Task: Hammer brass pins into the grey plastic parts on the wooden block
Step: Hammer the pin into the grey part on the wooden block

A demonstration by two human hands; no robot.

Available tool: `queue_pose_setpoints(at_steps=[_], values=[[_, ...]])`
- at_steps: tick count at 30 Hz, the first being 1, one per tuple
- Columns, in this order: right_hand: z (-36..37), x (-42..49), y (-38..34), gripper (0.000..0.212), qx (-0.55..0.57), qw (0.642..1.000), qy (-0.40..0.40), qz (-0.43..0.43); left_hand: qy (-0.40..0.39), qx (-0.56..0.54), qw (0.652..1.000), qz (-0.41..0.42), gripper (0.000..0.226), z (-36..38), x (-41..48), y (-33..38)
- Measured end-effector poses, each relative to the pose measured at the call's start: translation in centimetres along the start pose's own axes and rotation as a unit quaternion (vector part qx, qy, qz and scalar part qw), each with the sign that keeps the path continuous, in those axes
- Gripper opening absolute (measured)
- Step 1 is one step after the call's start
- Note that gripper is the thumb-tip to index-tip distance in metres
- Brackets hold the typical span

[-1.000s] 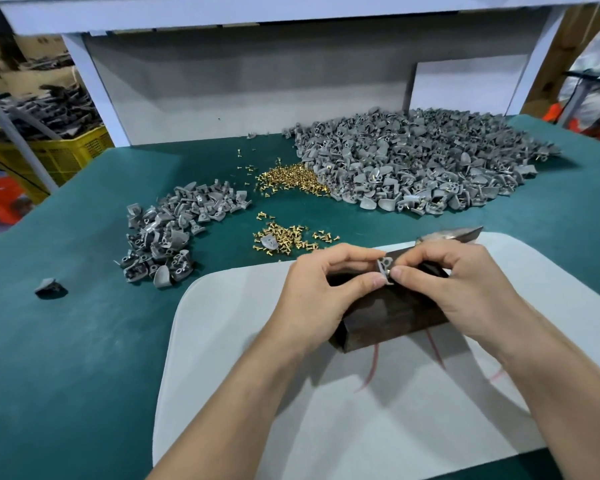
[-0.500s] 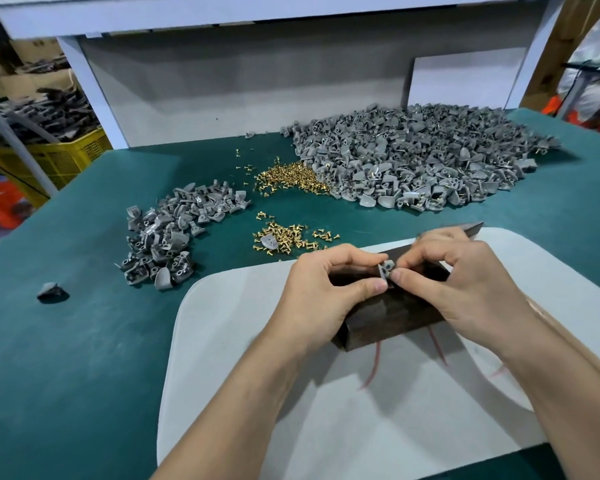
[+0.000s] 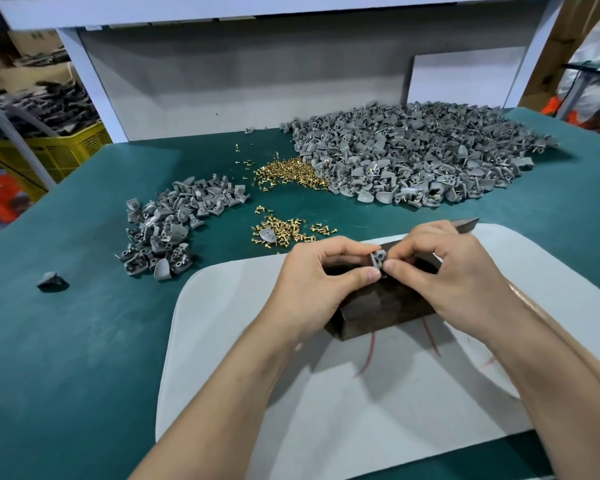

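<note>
Pinching one small grey part (image 3: 377, 258) from both sides: left hand (image 3: 312, 282) with thumb and forefinger curled onto its left edge, right hand (image 3: 454, 275) with thumb and forefinger curled onto its right edge. The remaining fingers of both hands are folded in.

The part sits at the top of the wooden block (image 3: 385, 310), about midway along it. Whether it touches the wood or is held just above it I cannot tell. Its longer side runs roughly near-to-far, and the face with round holes is turned up toward the camera. Too small to tell whether a pin is in it or in the fingers.

The block is dark and lies on a white mat (image 3: 326, 410). Its long axis runs on a diagonal, the near end pointing left toward the person and the far end hidden under the right hand. A dark pointed tip (image 3: 465, 225) sticks out past the right knuckles, pointing far-right; what it belongs to I cannot tell.

The mat rests on a green table (image 3: 84, 341). Far right is a big heap of grey parts (image 3: 423, 157), with a pile of brass pins (image 3: 288, 173) touching its left edge. A second scatter of pins (image 3: 284, 232) lies just beyond the mat, with one grey piece resting on it. To the left is a smaller heap of grey parts (image 3: 174, 230), and a lone grey piece (image 3: 51, 280) lies well apart, farther left. A yellow crate (image 3: 59, 147) stands off the table's left edge.
</note>
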State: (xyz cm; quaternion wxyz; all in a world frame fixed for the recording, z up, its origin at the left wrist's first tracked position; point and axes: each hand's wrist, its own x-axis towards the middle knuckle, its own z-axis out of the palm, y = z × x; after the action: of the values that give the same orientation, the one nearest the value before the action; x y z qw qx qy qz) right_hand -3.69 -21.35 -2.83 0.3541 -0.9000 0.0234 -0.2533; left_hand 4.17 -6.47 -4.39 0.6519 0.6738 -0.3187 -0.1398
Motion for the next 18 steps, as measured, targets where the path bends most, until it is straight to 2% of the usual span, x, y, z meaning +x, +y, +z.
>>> queue_pose_setpoints(at_steps=[4, 12, 18], values=[[-0.23, -0.02, 0.24, 0.028, 0.038, 0.999, 0.001, 0.011, -0.001, -0.027, 0.999, -0.030, 0.023, -0.18, 0.04, -0.05], [0.18, -0.14, 0.57, 0.031, 0.021, 0.999, 0.024, -0.011, -0.008, -0.036, 0.999, -0.024, 0.026, -0.11, 0.07, -0.23], [0.73, -0.30, 0.48, 0.019, -0.024, 0.997, 0.057, -0.042, -0.009, -0.044, 0.999, -0.022, 0.032, 0.00, -0.09, -0.12]])
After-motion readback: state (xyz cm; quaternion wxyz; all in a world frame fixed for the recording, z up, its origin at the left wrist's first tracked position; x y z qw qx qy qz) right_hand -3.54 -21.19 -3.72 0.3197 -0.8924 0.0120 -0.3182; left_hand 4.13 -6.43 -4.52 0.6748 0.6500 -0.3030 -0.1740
